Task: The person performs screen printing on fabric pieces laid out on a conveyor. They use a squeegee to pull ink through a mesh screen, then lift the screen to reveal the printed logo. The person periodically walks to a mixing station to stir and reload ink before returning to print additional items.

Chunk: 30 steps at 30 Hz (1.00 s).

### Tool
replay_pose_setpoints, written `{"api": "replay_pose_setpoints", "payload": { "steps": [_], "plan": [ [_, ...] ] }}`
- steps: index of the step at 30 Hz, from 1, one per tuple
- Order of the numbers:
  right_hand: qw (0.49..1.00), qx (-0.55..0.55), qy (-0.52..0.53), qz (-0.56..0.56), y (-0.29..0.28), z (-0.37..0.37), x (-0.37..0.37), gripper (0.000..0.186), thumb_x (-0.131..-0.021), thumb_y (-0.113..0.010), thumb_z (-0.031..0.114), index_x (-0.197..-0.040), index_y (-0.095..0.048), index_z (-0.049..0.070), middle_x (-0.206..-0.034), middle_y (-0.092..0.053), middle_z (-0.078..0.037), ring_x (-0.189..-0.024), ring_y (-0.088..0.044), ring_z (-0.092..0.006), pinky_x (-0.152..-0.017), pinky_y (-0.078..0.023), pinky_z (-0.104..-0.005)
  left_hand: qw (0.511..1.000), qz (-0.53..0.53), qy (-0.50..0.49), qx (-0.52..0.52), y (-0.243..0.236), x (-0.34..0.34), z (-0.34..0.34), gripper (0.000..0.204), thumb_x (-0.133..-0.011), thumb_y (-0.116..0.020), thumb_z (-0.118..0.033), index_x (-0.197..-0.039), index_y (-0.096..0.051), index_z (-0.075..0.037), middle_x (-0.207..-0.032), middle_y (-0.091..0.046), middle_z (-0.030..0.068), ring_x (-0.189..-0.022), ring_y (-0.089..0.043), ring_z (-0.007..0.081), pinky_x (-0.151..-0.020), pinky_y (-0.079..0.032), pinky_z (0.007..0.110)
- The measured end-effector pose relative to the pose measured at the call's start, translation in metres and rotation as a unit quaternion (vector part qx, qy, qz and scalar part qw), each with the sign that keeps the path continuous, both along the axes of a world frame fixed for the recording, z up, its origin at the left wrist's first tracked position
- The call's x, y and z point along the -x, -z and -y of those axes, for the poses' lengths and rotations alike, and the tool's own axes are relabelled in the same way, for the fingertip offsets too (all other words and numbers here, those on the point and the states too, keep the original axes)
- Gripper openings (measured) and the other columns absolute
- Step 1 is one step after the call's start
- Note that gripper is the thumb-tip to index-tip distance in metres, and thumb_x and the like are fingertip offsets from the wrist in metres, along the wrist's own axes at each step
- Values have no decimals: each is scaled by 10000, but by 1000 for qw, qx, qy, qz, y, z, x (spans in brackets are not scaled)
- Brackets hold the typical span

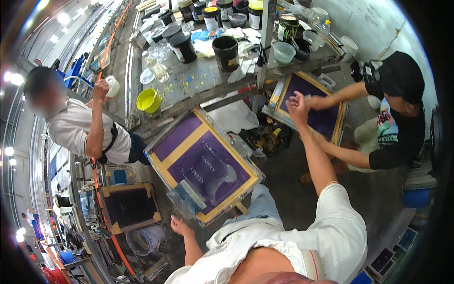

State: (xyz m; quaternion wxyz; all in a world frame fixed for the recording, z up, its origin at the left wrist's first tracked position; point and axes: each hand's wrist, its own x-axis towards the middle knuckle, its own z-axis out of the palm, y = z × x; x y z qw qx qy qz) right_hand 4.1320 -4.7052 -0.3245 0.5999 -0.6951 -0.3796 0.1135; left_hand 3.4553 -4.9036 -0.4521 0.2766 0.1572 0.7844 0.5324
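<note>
Head view: your left hand [181, 226] had loosely curled fingers, right hand [298, 110] partly spread ones, both empty; the purple printing screen [206, 164] looked part-wetted.

You've got two hands in view: left hand [182, 226] at seven o'clock, right hand [298, 110] at two. Purple-mesh frames: two, one in front of you [203, 156], one at two [329, 119]. Dark-mesh frame [130, 208]: one, eight. Flat scraper [189, 195]: one, seven. Yellow-green bowl [149, 101]: one, ten. Bucket [143, 240] on your floor: one, seven. Co-workers: two, nine [90, 125] and three [395, 125]. Tubs [226, 54] around twelve: several, overlapping, exact count unclear.
</note>
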Motion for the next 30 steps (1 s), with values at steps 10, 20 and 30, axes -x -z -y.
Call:
{"api": "replay_pose_setpoints", "payload": {
  "steps": [10,20,30],
  "plan": [
    [970,79,173,153,7,-210,-108,1059,-617,-921,529,-1428,-435,50,-1372,-565,-210,-1247,-536,-412,-1048,-429,-517,920,-328,-121,179,-51,-1,102,405,-994,-670,-362,-1100,-669,29,-1052,-685,176,-917,-650,304,-836,-521,411],
    [958,81,250,113,11,-210,-105,1002,-553,-911,607,-1338,-568,87,-1302,-634,-178,-1244,-548,-406,-1021,-414,-580,952,-265,-80,127,-95,-74,65,352,-1003,-669,-296,-1178,-646,9,-1134,-643,137,-1029,-619,264,-921,-498,372],
    [992,7,-121,14,-59,28,93,926,-690,-906,359,-1409,-451,-5,-1318,-561,-172,-1190,-584,-314,-1048,-447,-446,975,47,217,11,-145,-153,-22,250,-1026,-611,-197,-1128,-722,2,-1073,-722,66,-969,-659,139,-871,-502,295]
  ]
}}
